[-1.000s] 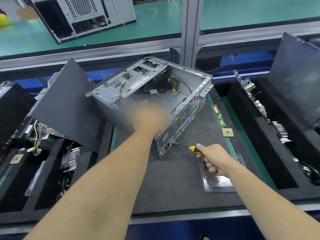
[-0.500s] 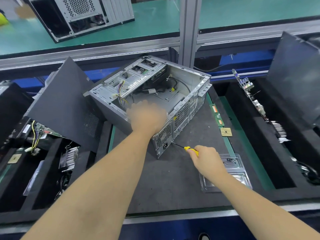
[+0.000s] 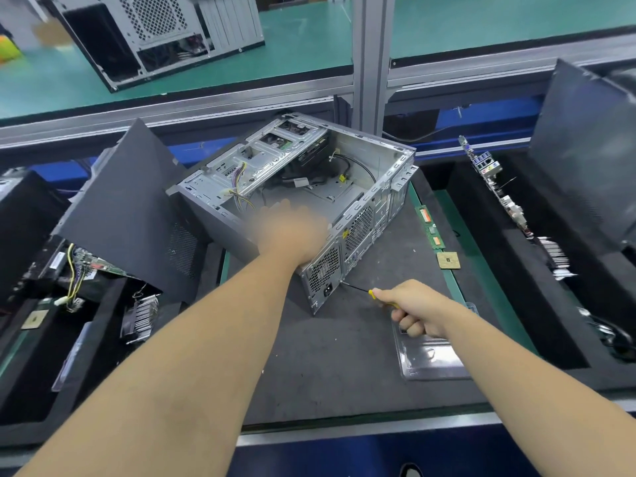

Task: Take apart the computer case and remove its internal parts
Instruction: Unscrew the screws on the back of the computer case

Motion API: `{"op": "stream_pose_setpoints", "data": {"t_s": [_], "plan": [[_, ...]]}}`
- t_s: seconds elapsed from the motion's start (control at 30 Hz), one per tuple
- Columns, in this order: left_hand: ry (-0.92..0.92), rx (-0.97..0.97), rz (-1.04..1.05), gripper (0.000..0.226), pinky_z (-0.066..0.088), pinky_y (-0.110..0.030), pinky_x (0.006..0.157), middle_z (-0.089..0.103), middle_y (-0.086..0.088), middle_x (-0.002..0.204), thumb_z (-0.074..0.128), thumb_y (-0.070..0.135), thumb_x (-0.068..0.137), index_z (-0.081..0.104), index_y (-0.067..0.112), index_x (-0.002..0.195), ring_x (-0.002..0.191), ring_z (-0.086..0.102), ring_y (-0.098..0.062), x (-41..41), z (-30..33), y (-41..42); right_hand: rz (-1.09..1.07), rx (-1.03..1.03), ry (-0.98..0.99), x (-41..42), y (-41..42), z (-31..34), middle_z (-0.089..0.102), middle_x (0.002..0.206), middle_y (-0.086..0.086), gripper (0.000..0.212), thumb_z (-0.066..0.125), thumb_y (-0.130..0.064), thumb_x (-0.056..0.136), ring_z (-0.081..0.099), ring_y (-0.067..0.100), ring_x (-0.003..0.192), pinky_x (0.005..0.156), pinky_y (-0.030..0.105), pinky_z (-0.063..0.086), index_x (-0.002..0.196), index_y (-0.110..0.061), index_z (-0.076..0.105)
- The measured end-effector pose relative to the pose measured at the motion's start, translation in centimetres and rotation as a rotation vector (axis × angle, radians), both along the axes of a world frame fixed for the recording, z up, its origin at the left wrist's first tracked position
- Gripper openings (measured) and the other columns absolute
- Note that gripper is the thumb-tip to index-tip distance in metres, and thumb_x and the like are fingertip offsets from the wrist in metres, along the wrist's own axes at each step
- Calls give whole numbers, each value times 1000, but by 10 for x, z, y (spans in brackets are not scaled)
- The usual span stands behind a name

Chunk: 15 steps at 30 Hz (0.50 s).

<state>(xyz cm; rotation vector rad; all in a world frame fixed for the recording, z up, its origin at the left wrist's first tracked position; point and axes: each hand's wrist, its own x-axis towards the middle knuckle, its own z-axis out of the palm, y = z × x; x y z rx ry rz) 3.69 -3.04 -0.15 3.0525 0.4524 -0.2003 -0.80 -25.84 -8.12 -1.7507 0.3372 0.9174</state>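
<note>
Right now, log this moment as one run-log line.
step: unscrewing rear panel | left hand: on computer case edge, blurred | right hand: grips screwdriver, tip at case's rear corner | case: open, cables inside

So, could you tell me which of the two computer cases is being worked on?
The near case on the dark mat, lying open-side up; the other sits untouched on the green bench.

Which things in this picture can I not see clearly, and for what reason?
- Left hand, head view: blurred, so its finger pose on the computer case is unreadable.
- Screwdriver: the right hand covers the handle; the tip at the case's rear panel is too small to show a screw.
- Clear plastic tray: right forearm hides part; contents unclear.
</note>
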Motion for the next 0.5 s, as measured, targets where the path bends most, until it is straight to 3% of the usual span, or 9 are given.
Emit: {"op": "stream_pose_setpoints", "data": {"t_s": [0.1, 0.23, 0.5], "plan": [[25, -4, 23, 60, 21, -60, 107, 35, -5, 150, 18, 54, 88, 54, 26, 128, 131, 30, -43, 3, 1, 1, 17, 76, 154, 1, 0, -2, 31, 53, -2, 43, 59, -50, 94, 15, 10, 43, 38, 15, 13, 90, -8, 60], [55, -15, 35, 65, 18, -63, 111, 26, -4, 160, 19, 59, 86, 55, 30, 132, 141, 22, -47, 5, 1, -1, -121, 231, 289, -6, 0, -15, 27, 55, -4, 37, 60, -46, 94, 14, 8, 42, 33, 14, 11, 88, -10, 58], [41, 15, 24, 57, 22, -59, 108, 32, -4, 155, 24, 57, 88, 59, 30, 124, 135, 30, -41, 6, 2, -1, -80, 156, 124, -3, -4, -23, 29, 54, -2, 38, 61, -47, 94, 14, 11, 45, 41, 16, 12, 90, -9, 60]]}}
